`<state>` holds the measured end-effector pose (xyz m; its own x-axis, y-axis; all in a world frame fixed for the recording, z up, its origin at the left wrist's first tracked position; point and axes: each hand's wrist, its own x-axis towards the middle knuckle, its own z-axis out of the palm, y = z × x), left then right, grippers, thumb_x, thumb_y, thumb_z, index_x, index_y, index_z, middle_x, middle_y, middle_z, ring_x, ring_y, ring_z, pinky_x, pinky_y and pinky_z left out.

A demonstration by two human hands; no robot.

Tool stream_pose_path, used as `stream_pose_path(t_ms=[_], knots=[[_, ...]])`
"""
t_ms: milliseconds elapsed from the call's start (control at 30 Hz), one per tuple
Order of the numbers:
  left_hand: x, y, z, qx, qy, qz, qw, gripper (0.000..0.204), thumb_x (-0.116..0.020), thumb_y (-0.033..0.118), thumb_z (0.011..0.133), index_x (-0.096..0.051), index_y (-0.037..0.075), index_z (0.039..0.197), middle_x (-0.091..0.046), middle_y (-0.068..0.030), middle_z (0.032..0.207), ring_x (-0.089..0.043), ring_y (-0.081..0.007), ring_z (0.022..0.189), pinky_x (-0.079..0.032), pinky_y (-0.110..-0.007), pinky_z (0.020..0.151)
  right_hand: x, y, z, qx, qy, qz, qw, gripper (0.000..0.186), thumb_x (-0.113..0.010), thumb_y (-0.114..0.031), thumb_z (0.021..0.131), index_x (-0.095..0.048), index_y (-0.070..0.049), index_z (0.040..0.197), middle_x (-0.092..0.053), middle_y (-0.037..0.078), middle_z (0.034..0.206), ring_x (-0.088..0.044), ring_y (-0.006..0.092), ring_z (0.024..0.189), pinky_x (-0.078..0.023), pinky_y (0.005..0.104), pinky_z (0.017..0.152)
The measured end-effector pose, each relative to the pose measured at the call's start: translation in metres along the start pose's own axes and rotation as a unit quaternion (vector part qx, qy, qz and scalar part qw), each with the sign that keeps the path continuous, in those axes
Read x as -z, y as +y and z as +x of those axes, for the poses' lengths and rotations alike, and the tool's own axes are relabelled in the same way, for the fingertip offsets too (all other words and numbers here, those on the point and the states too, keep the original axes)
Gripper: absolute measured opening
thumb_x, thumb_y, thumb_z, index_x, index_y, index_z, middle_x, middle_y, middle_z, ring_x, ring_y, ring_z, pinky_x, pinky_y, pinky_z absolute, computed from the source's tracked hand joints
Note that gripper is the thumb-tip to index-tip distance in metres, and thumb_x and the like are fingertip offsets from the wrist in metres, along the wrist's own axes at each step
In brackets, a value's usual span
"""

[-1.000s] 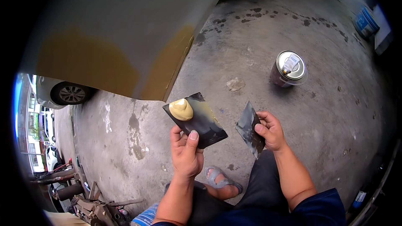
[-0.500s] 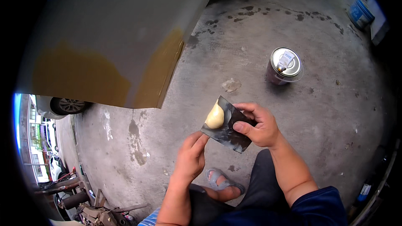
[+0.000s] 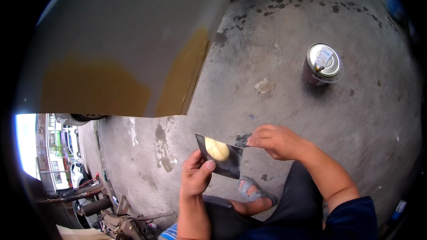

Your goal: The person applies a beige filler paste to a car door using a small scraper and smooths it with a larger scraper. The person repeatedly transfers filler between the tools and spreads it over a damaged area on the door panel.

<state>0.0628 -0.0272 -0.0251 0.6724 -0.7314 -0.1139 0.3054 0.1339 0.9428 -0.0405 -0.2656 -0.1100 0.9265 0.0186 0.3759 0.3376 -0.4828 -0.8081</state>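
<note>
My left hand (image 3: 197,178) is closed on the lower left edge of a dark flat mixing plate (image 3: 229,167), thumb on top. A smooth cream-coloured lump of putty (image 3: 217,150) sits on the plate, with thin lines across it. Just right of the plate, my right hand (image 3: 278,142) pinches a small dark flat spreader (image 3: 242,140). The spreader's end lies close to the plate's upper right corner; I cannot tell whether they touch. A grey panel (image 3: 115,26) with yellowish-brown patches hangs at the upper left, apart from both hands.
A round tin (image 3: 315,76) stands on the concrete floor at the right, a white tube (image 3: 324,58) lying on its lid. A pale flat scrap (image 3: 265,86) lies nearer. Metal parts and wood (image 3: 118,222) are piled at the lower left. My sandalled foot (image 3: 255,192) is below the plate.
The plate has passed from my right hand's grip to my left's and moved slightly left and down. My right hand has come away rightward, now showing the spreader. The view has shifted a little.
</note>
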Motion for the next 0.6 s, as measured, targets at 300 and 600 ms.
stream_pose_path(t_ms=[300, 600], knots=[[0.045, 0.035, -0.007, -0.076, 0.134, 0.087, 0.984, 0.039, -0.051, 0.002, 0.092, -0.045, 0.003, 0.131, -0.055, -0.0122, 0.127, -0.054, -0.0236, 0.117, -0.041, -0.041, 0.102, -0.054, 0.082, 0.022, -0.335, 0.309, 0.232, 0.859, 0.029, -0.054, -0.004, 0.085, -0.052, 0.002, 0.114, -0.064, 0.011, 0.085, -0.060, 0.0161, 0.077, -0.047, 0.0323, 0.071], [0.015, 0.015, 0.017, 0.032, 0.182, 0.048, 0.982, 0.048, -0.047, -0.005, 0.090, -0.035, 0.000, 0.137, -0.055, -0.0164, 0.126, -0.055, -0.0224, 0.115, -0.042, -0.037, 0.101, -0.045, 0.010, 0.057, 0.077, 0.291, -0.078, 0.951, 0.034, -0.057, -0.002, 0.079, -0.065, -0.008, 0.111, -0.066, 0.010, 0.113, -0.060, 0.0298, 0.112, -0.044, 0.0436, 0.098]])
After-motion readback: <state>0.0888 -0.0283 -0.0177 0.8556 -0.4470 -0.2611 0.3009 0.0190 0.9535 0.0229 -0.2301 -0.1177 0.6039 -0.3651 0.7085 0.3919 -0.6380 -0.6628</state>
